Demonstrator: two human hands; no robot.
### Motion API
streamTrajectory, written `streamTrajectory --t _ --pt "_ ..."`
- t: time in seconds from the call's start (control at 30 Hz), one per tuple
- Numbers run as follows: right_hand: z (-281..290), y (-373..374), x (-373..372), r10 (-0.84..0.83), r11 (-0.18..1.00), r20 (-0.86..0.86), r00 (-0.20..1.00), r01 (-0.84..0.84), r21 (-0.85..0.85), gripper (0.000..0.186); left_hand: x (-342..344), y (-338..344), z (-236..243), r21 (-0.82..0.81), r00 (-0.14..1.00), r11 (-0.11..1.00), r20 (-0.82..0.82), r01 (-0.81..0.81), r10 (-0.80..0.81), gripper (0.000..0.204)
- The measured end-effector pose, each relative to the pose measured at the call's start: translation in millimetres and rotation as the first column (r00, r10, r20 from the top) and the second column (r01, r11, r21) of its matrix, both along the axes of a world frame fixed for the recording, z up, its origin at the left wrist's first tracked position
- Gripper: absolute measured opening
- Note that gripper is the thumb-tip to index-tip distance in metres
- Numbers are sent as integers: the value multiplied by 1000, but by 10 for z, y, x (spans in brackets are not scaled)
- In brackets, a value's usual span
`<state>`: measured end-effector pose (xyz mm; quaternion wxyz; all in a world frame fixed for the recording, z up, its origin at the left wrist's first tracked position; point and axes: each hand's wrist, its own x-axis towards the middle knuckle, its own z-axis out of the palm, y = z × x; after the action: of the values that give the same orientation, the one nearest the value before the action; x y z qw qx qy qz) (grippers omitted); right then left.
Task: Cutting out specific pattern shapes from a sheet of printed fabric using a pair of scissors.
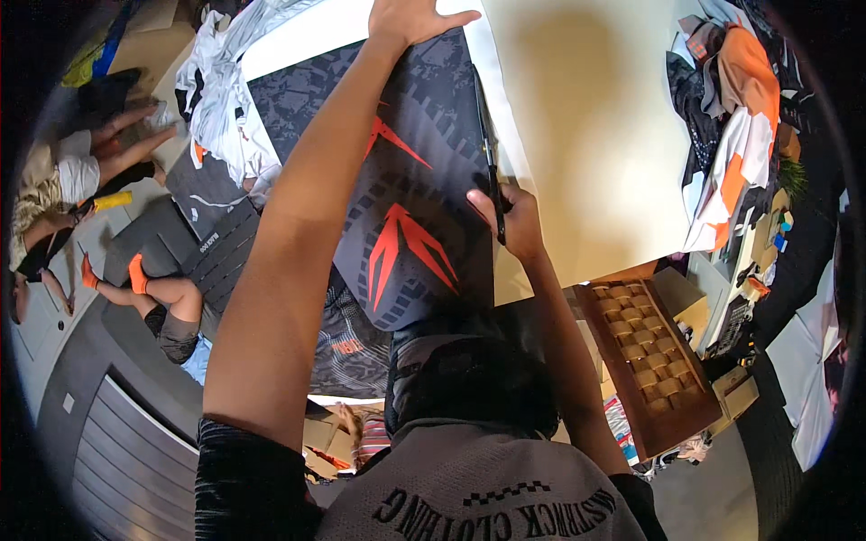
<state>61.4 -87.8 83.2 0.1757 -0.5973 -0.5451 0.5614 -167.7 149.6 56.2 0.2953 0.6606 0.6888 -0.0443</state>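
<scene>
A dark grey printed fabric piece (433, 194) with red arrow shapes lies on the table, its lower end hanging toward my body. White material (494, 108) borders it along the top and right side. My left hand (410, 20) lies flat at the far end of the fabric, thumb stretched out to the right. At the right edge of the fabric, my right hand (514, 221) is closed around long black scissors (487, 135). Their blades point away from me along the line between the grey print and the white border. The handles are partly hidden by my fingers.
Cream table top (586, 135) extends to the right, with piled clothes (735, 117) at its far right edge. White fabric (225, 81) is heaped at the left. A woven-seat wooden chair (645, 343) stands at lower right. People (81, 189) sit at the left.
</scene>
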Motion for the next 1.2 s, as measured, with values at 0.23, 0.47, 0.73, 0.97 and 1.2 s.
streamTrajectory --t 0.23,0.47,0.73,0.97,1.2 --pt "-99 -6 100 33 998 32 999 -32 -46 37 6 25 118 -123 1000 992 18 -2 4 88" --pt "-63 144 18 -2 992 3 1000 2 -124 41 -9 35 99 -148 999 988 33 -30 35 88" --pt "-229 137 15 32 997 -40 999 -35 -65 34 -152 111 -283 365 997 929 -53 63 -47 94" --pt "-155 226 -33 33 989 -48 998 -40 -142 34 -233 200 -424 287 1000 958 -12 21 -19 100" --pt "-135 207 -74 30 999 11 999 -30 9 36 -157 174 -191 122 1000 993 24 4 -7 88"
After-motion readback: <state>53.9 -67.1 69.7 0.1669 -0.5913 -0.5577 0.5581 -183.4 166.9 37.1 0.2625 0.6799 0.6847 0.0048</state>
